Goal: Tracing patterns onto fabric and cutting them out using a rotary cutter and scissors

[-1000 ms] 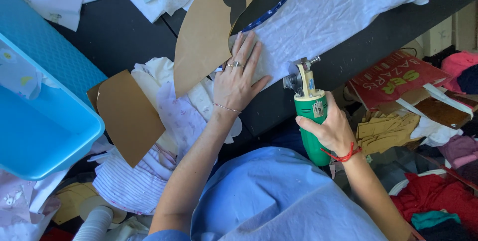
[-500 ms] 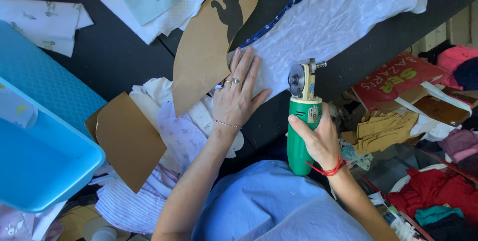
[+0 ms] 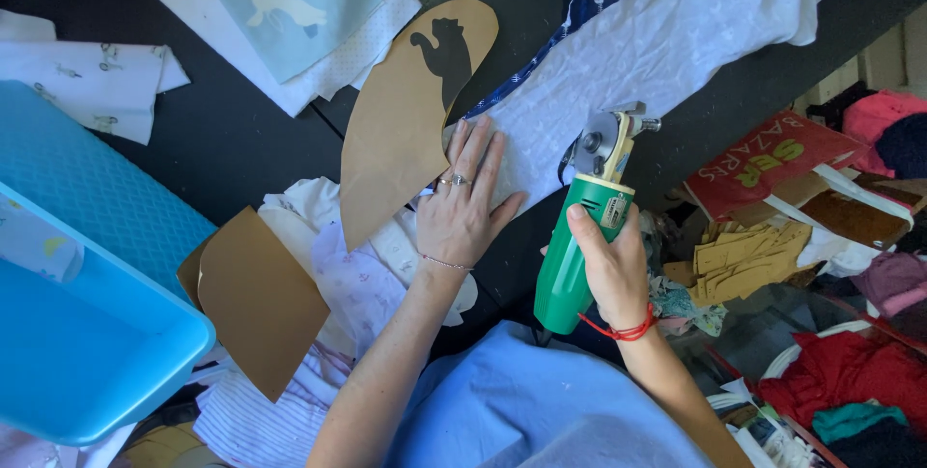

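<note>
My left hand (image 3: 465, 199) lies flat, fingers spread, on a strip of white cloth (image 3: 666, 53) spread over the black table (image 3: 241, 149), right beside a long brown cardboard pattern (image 3: 401, 125) that carries a dark animal silhouette. My right hand (image 3: 608, 260) grips a green electric rotary cutter (image 3: 579, 236); its metal head with the round blade rests at the near edge of the white cloth. A red string is tied round my right wrist.
A blue plastic tub (image 3: 87, 333) stands at the left. A second brown cardboard piece (image 3: 256, 299) lies on pale garments by the table edge. Light fabric pieces (image 3: 280, 4) lie at the back. At the right are a red printed bag (image 3: 763, 164), tan cut-outs (image 3: 748, 260) and heaped clothes.
My right hand has lifted the green cutter up from beside the table and brought its blade head to the edge of the white cloth. The left hand stays flat on the cloth.
</note>
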